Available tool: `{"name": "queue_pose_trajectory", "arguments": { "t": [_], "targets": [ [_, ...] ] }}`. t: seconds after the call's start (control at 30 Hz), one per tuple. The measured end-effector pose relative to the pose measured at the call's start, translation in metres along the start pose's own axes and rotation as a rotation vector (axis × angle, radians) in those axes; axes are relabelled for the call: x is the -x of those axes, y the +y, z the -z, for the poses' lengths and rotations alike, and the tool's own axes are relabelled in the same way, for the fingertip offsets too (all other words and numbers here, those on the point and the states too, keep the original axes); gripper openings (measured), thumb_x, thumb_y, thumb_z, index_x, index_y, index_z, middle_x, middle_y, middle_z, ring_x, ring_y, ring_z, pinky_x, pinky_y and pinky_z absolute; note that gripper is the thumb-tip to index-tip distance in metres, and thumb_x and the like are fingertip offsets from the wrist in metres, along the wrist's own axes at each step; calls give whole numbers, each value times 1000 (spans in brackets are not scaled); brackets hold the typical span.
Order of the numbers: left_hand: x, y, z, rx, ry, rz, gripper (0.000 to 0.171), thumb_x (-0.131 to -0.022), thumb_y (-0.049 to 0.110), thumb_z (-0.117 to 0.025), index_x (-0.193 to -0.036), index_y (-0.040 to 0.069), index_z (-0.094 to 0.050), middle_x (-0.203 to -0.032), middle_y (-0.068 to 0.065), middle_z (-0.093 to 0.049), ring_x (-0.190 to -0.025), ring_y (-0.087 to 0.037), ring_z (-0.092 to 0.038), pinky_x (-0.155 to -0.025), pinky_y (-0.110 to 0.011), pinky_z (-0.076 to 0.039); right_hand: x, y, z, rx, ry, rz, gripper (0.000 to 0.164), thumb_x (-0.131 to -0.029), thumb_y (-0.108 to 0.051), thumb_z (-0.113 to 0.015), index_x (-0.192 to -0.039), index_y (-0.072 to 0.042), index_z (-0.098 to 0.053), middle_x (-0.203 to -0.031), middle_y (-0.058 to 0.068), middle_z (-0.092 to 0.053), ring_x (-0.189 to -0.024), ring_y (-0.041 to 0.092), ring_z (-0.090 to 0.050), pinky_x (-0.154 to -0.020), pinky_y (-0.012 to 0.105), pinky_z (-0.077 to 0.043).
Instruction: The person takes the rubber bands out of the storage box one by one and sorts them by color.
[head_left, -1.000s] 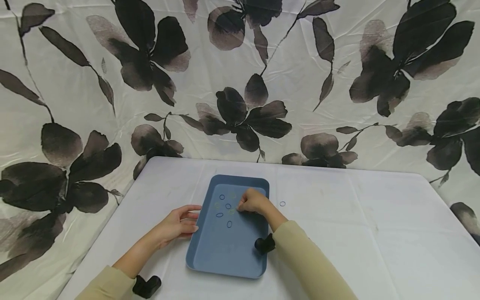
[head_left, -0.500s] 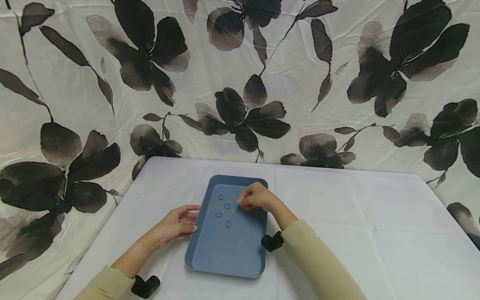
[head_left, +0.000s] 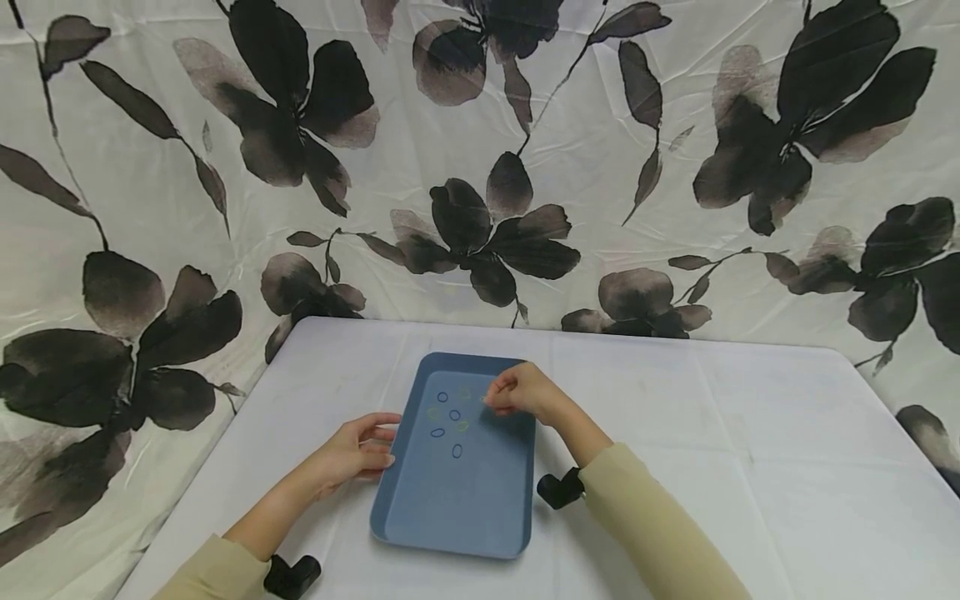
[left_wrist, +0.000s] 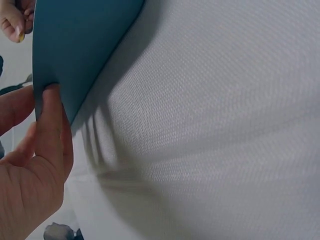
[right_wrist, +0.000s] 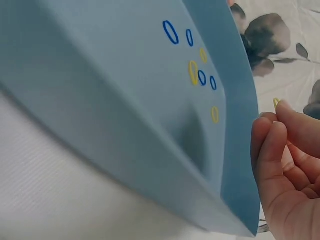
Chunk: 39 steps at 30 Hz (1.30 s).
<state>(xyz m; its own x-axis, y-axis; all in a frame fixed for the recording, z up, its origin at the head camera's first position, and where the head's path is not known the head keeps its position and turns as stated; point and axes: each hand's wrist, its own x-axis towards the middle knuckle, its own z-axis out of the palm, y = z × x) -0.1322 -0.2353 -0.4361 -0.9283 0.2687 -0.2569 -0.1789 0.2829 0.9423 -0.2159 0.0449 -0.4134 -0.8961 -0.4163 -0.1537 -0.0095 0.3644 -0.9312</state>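
Observation:
My right hand (head_left: 528,392) is raised over the far right part of a blue tray (head_left: 450,508). Its thumb and fingertips pinch a small yellow rubber band (right_wrist: 276,103), seen best in the right wrist view. My left hand (head_left: 352,450) holds the tray's left side. In the left wrist view, one finger (left_wrist: 50,107) presses the outer wall near the rim, and another reaches the rim. Several blue rubber bands (right_wrist: 171,32) and three yellow rubber bands (right_wrist: 193,73) lie spread over the tray's far half.
The tray stands on a table with a white cloth (head_left: 675,467). A flowered curtain (head_left: 637,167) hangs behind the table's far edge. Black wrist cameras (head_left: 560,488) sit by both sleeves, the right one just beyond the tray's right side.
My right hand has lifted from the tray's middle and shifted right, toward the far right rim. The forearm now covers the spot where a loose blue band lay. My left hand stays put.

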Motion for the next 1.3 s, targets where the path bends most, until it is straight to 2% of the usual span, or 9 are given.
{"name": "queue_pose_trajectory", "arguments": {
  "t": [0.33,0.67,1.1,1.3],
  "targets": [
    [0,-2,-3,-5,-20,-10,62,-84,-5,-61,-139,-4,-33,-123,-27,-45,-89,-18,-55,-74,-36,-52,13,12,10,-33,-15,8,13,-81,-1,-69,-88,9,-66,-74,10,-66,-66,14,-63,-70,37,-54],
    [-3,-4,-2,-7,17,7,62,-82,-5,-63,-138,-2,-36,-122,-24,-47,-92,-21,-56,-74,-36,-52,25,15,24,-66,-10,22,12,-82,3,-67,-89,11,-64,-74,8,-65,-72,20,-65,-73,40,-54],
    [-6,-6,0,36,-9,0,64,-82,-3,-64,-139,-4,-34,-122,-24,-47,-96,-22,-57,-76,-35,-52,40,25,42,-76,13,-20,13,-83,2,-66,-92,10,-64,-84,18,-67,-73,15,-64,-72,33,-54],
    [-4,-6,3,57,-18,5,65,-82,-2,-64,-139,-5,-32,-120,-23,-48,-95,-20,-57,-75,-34,-52,46,34,46,-84,6,-12,13,-83,4,-64,-93,13,-63,-76,10,-66,-71,16,-64,-73,36,-54]
  ]
}}
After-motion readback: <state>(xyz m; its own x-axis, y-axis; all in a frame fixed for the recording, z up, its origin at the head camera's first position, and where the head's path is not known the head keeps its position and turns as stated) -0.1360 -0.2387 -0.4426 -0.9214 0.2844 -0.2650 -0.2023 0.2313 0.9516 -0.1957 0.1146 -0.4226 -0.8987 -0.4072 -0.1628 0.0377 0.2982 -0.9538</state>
